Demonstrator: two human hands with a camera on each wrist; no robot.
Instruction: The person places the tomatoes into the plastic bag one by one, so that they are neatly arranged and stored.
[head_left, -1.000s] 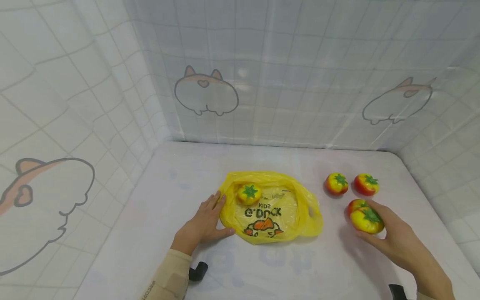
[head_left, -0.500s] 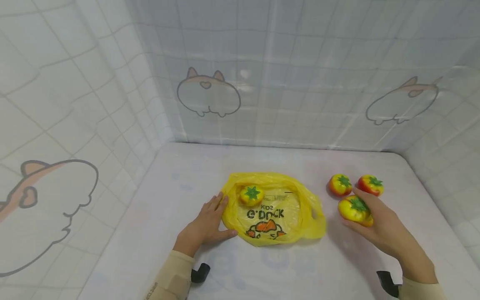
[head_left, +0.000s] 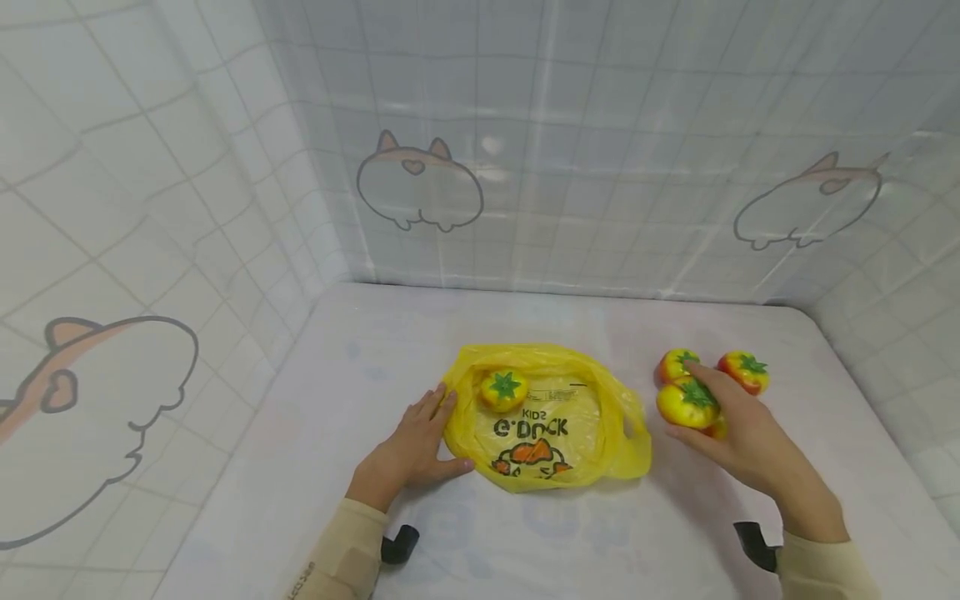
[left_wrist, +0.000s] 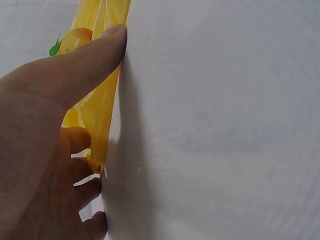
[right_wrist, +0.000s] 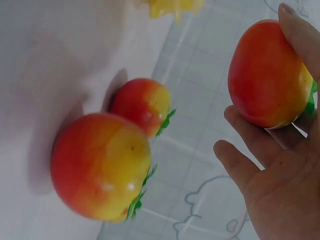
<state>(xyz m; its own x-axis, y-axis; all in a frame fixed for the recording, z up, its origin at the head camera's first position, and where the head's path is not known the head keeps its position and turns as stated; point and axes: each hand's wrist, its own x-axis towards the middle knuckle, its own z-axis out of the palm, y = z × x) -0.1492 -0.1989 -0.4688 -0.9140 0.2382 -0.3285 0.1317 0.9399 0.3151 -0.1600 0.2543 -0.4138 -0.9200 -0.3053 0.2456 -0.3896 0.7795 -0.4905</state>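
Observation:
A yellow plastic bag (head_left: 611,462) lies mouth-up on the table with one tomato (head_left: 502,390) inside. My left hand (head_left: 412,450) rests at the bag's left edge, thumb and fingers spread and touching it; the left wrist view shows the thumb (left_wrist: 95,57) against the bag's side. My right hand (head_left: 750,442) holds a red-and-yellow tomato (head_left: 684,404) with a green leafy top, raised above the table; the right wrist view shows this tomato (right_wrist: 265,75) between thumb and fingers. Just under that hand another tomato (head_left: 718,428) is mostly hidden.
Two more tomatoes stand behind the right hand: one tomato (head_left: 675,363) partly covered by the held one, another tomato (head_left: 744,371) farther right. White tile-patterned sheets (head_left: 570,183) rise behind and beside the white table (head_left: 390,333). The bag's handle loop points right.
The right hand has moved left with its tomato, toward the bag, away from where it was over the near tomato. The left hand and bag stay in place.

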